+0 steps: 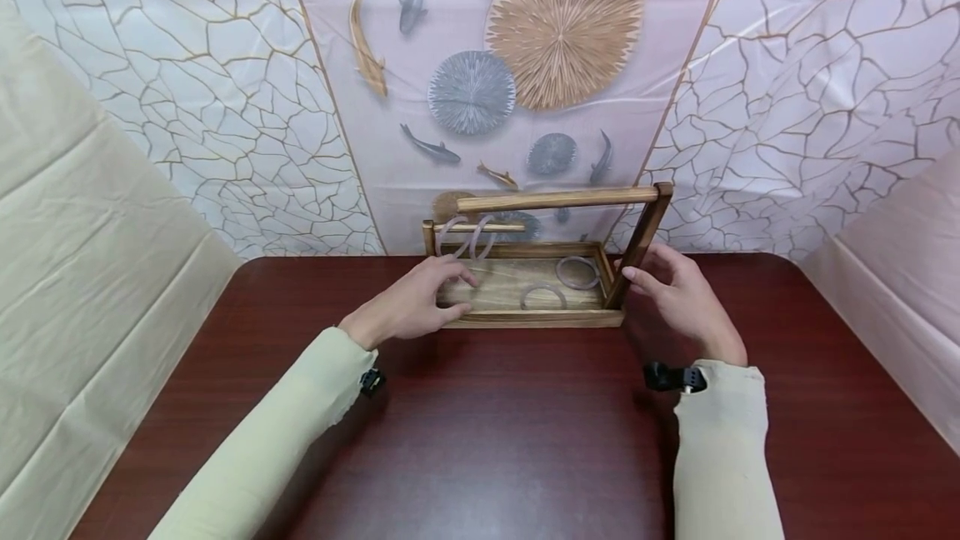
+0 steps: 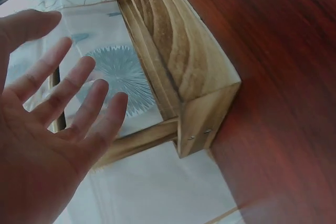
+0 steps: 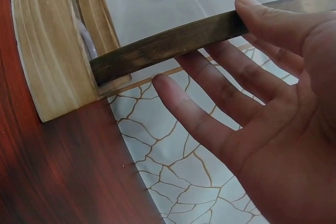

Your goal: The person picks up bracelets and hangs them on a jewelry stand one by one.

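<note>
A wooden jewelry stand [image 1: 528,319] has a shallow tray base, a long upper bar and a shorter, lower bar. Two pale lilac bangles [image 1: 482,238] hang round the shorter bar. Inside the tray lie two more, a bangle [image 1: 577,285] at the right and one nearer the front. My left hand [image 1: 416,298] is at the stand's left end, its fingers spread and relaxed, with nothing in them in the left wrist view. At the other end, my right hand [image 1: 686,298] pinches the slanted wooden post [image 3: 168,45], thumb on one side and fingers on the other.
The stand rests near the back edge of a dark red wooden table [image 1: 510,432]. Behind it hangs a patterned cloth backdrop [image 1: 420,182], close to the table's back edge. Pale fabric walls [image 1: 97,257] slope along both sides.
</note>
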{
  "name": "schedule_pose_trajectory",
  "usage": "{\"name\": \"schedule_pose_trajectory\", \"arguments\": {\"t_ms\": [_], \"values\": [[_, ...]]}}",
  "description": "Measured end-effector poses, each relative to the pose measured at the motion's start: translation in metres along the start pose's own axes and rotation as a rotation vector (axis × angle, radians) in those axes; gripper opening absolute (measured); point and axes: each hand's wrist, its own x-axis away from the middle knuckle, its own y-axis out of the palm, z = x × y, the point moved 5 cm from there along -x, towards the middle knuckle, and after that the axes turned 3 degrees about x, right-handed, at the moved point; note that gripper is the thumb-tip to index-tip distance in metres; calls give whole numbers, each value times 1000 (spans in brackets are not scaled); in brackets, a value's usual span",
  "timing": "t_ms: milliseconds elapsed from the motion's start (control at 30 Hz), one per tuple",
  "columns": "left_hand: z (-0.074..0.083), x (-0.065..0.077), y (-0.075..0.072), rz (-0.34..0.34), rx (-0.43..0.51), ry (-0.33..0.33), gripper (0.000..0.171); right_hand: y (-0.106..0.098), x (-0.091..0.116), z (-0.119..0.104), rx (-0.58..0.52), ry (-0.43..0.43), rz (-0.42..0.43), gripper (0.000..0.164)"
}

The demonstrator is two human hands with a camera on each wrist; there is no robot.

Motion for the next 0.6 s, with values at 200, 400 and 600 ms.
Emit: {"name": "schedule_pose_trajectory", "arguments": {"t_ms": [200,400,600], "values": [[13,-7,5,-64,-57,7,26,-1,0,1,22,16,-8,35],[27,-13,12,-131,-130,73,34,-1,-1,1,6,-2,2,35],[34,-20,14,-152,-183,86,44,-3,0,0,17,-19,7,37]]}}
